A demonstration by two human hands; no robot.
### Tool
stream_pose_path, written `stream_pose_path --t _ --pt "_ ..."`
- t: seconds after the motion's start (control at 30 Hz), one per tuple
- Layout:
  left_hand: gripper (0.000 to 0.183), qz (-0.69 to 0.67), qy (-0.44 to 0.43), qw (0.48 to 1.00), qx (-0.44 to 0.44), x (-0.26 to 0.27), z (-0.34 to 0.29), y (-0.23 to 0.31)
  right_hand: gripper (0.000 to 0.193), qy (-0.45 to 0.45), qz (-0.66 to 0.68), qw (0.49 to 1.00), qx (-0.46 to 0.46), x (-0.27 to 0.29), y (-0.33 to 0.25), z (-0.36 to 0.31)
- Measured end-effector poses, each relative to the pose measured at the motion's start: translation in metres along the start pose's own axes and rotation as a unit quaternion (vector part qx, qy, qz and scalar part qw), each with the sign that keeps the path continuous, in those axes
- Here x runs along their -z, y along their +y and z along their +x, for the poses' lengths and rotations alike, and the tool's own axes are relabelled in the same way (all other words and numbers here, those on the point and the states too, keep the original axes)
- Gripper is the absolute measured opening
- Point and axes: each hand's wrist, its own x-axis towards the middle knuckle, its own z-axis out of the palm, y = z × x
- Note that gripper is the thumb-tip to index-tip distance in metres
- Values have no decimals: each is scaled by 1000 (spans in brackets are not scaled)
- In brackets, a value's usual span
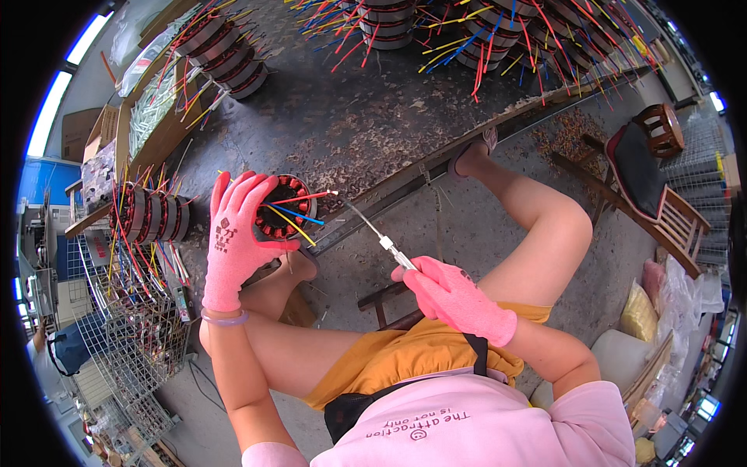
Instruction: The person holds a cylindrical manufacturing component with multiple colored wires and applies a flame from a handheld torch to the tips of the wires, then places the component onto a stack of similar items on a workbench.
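My left hand (pixel 240 226), in a pink glove, is wrapped over the left side of a motor stator (pixel 272 226) at the near edge of the workbench. Dark red windings ring the stator's inside. Red, blue and yellow lead wires (pixel 299 218) stick out of it to the right. My right hand (pixel 451 289), gloved in pink too, grips the handle of a slim tool (pixel 387 243) with a white collar and a long thin shaft. The shaft points up and left toward the wire ends, and its tip appears apart from them.
Stacked stators with coloured leads stand along the bench's far side (pixel 385 31), at its upper left (pixel 222 58) and beside my left hand (pixel 148 214). A wooden box (pixel 167 117) holds pale sleeves. Wire racks (pixel 117 327) stand left, a wooden chair (pixel 646 179) right.
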Motion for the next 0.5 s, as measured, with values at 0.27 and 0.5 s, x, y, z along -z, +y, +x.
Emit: stream_pose_path --t 0.27,0.5 --pt "90 3 2 1000 -3 0 -1 0 29 -2 19 1000 -11 0 -2 -1" --pt "90 2 -3 1000 -4 0 0 0 26 0 31 999 -11 -1 0 0"
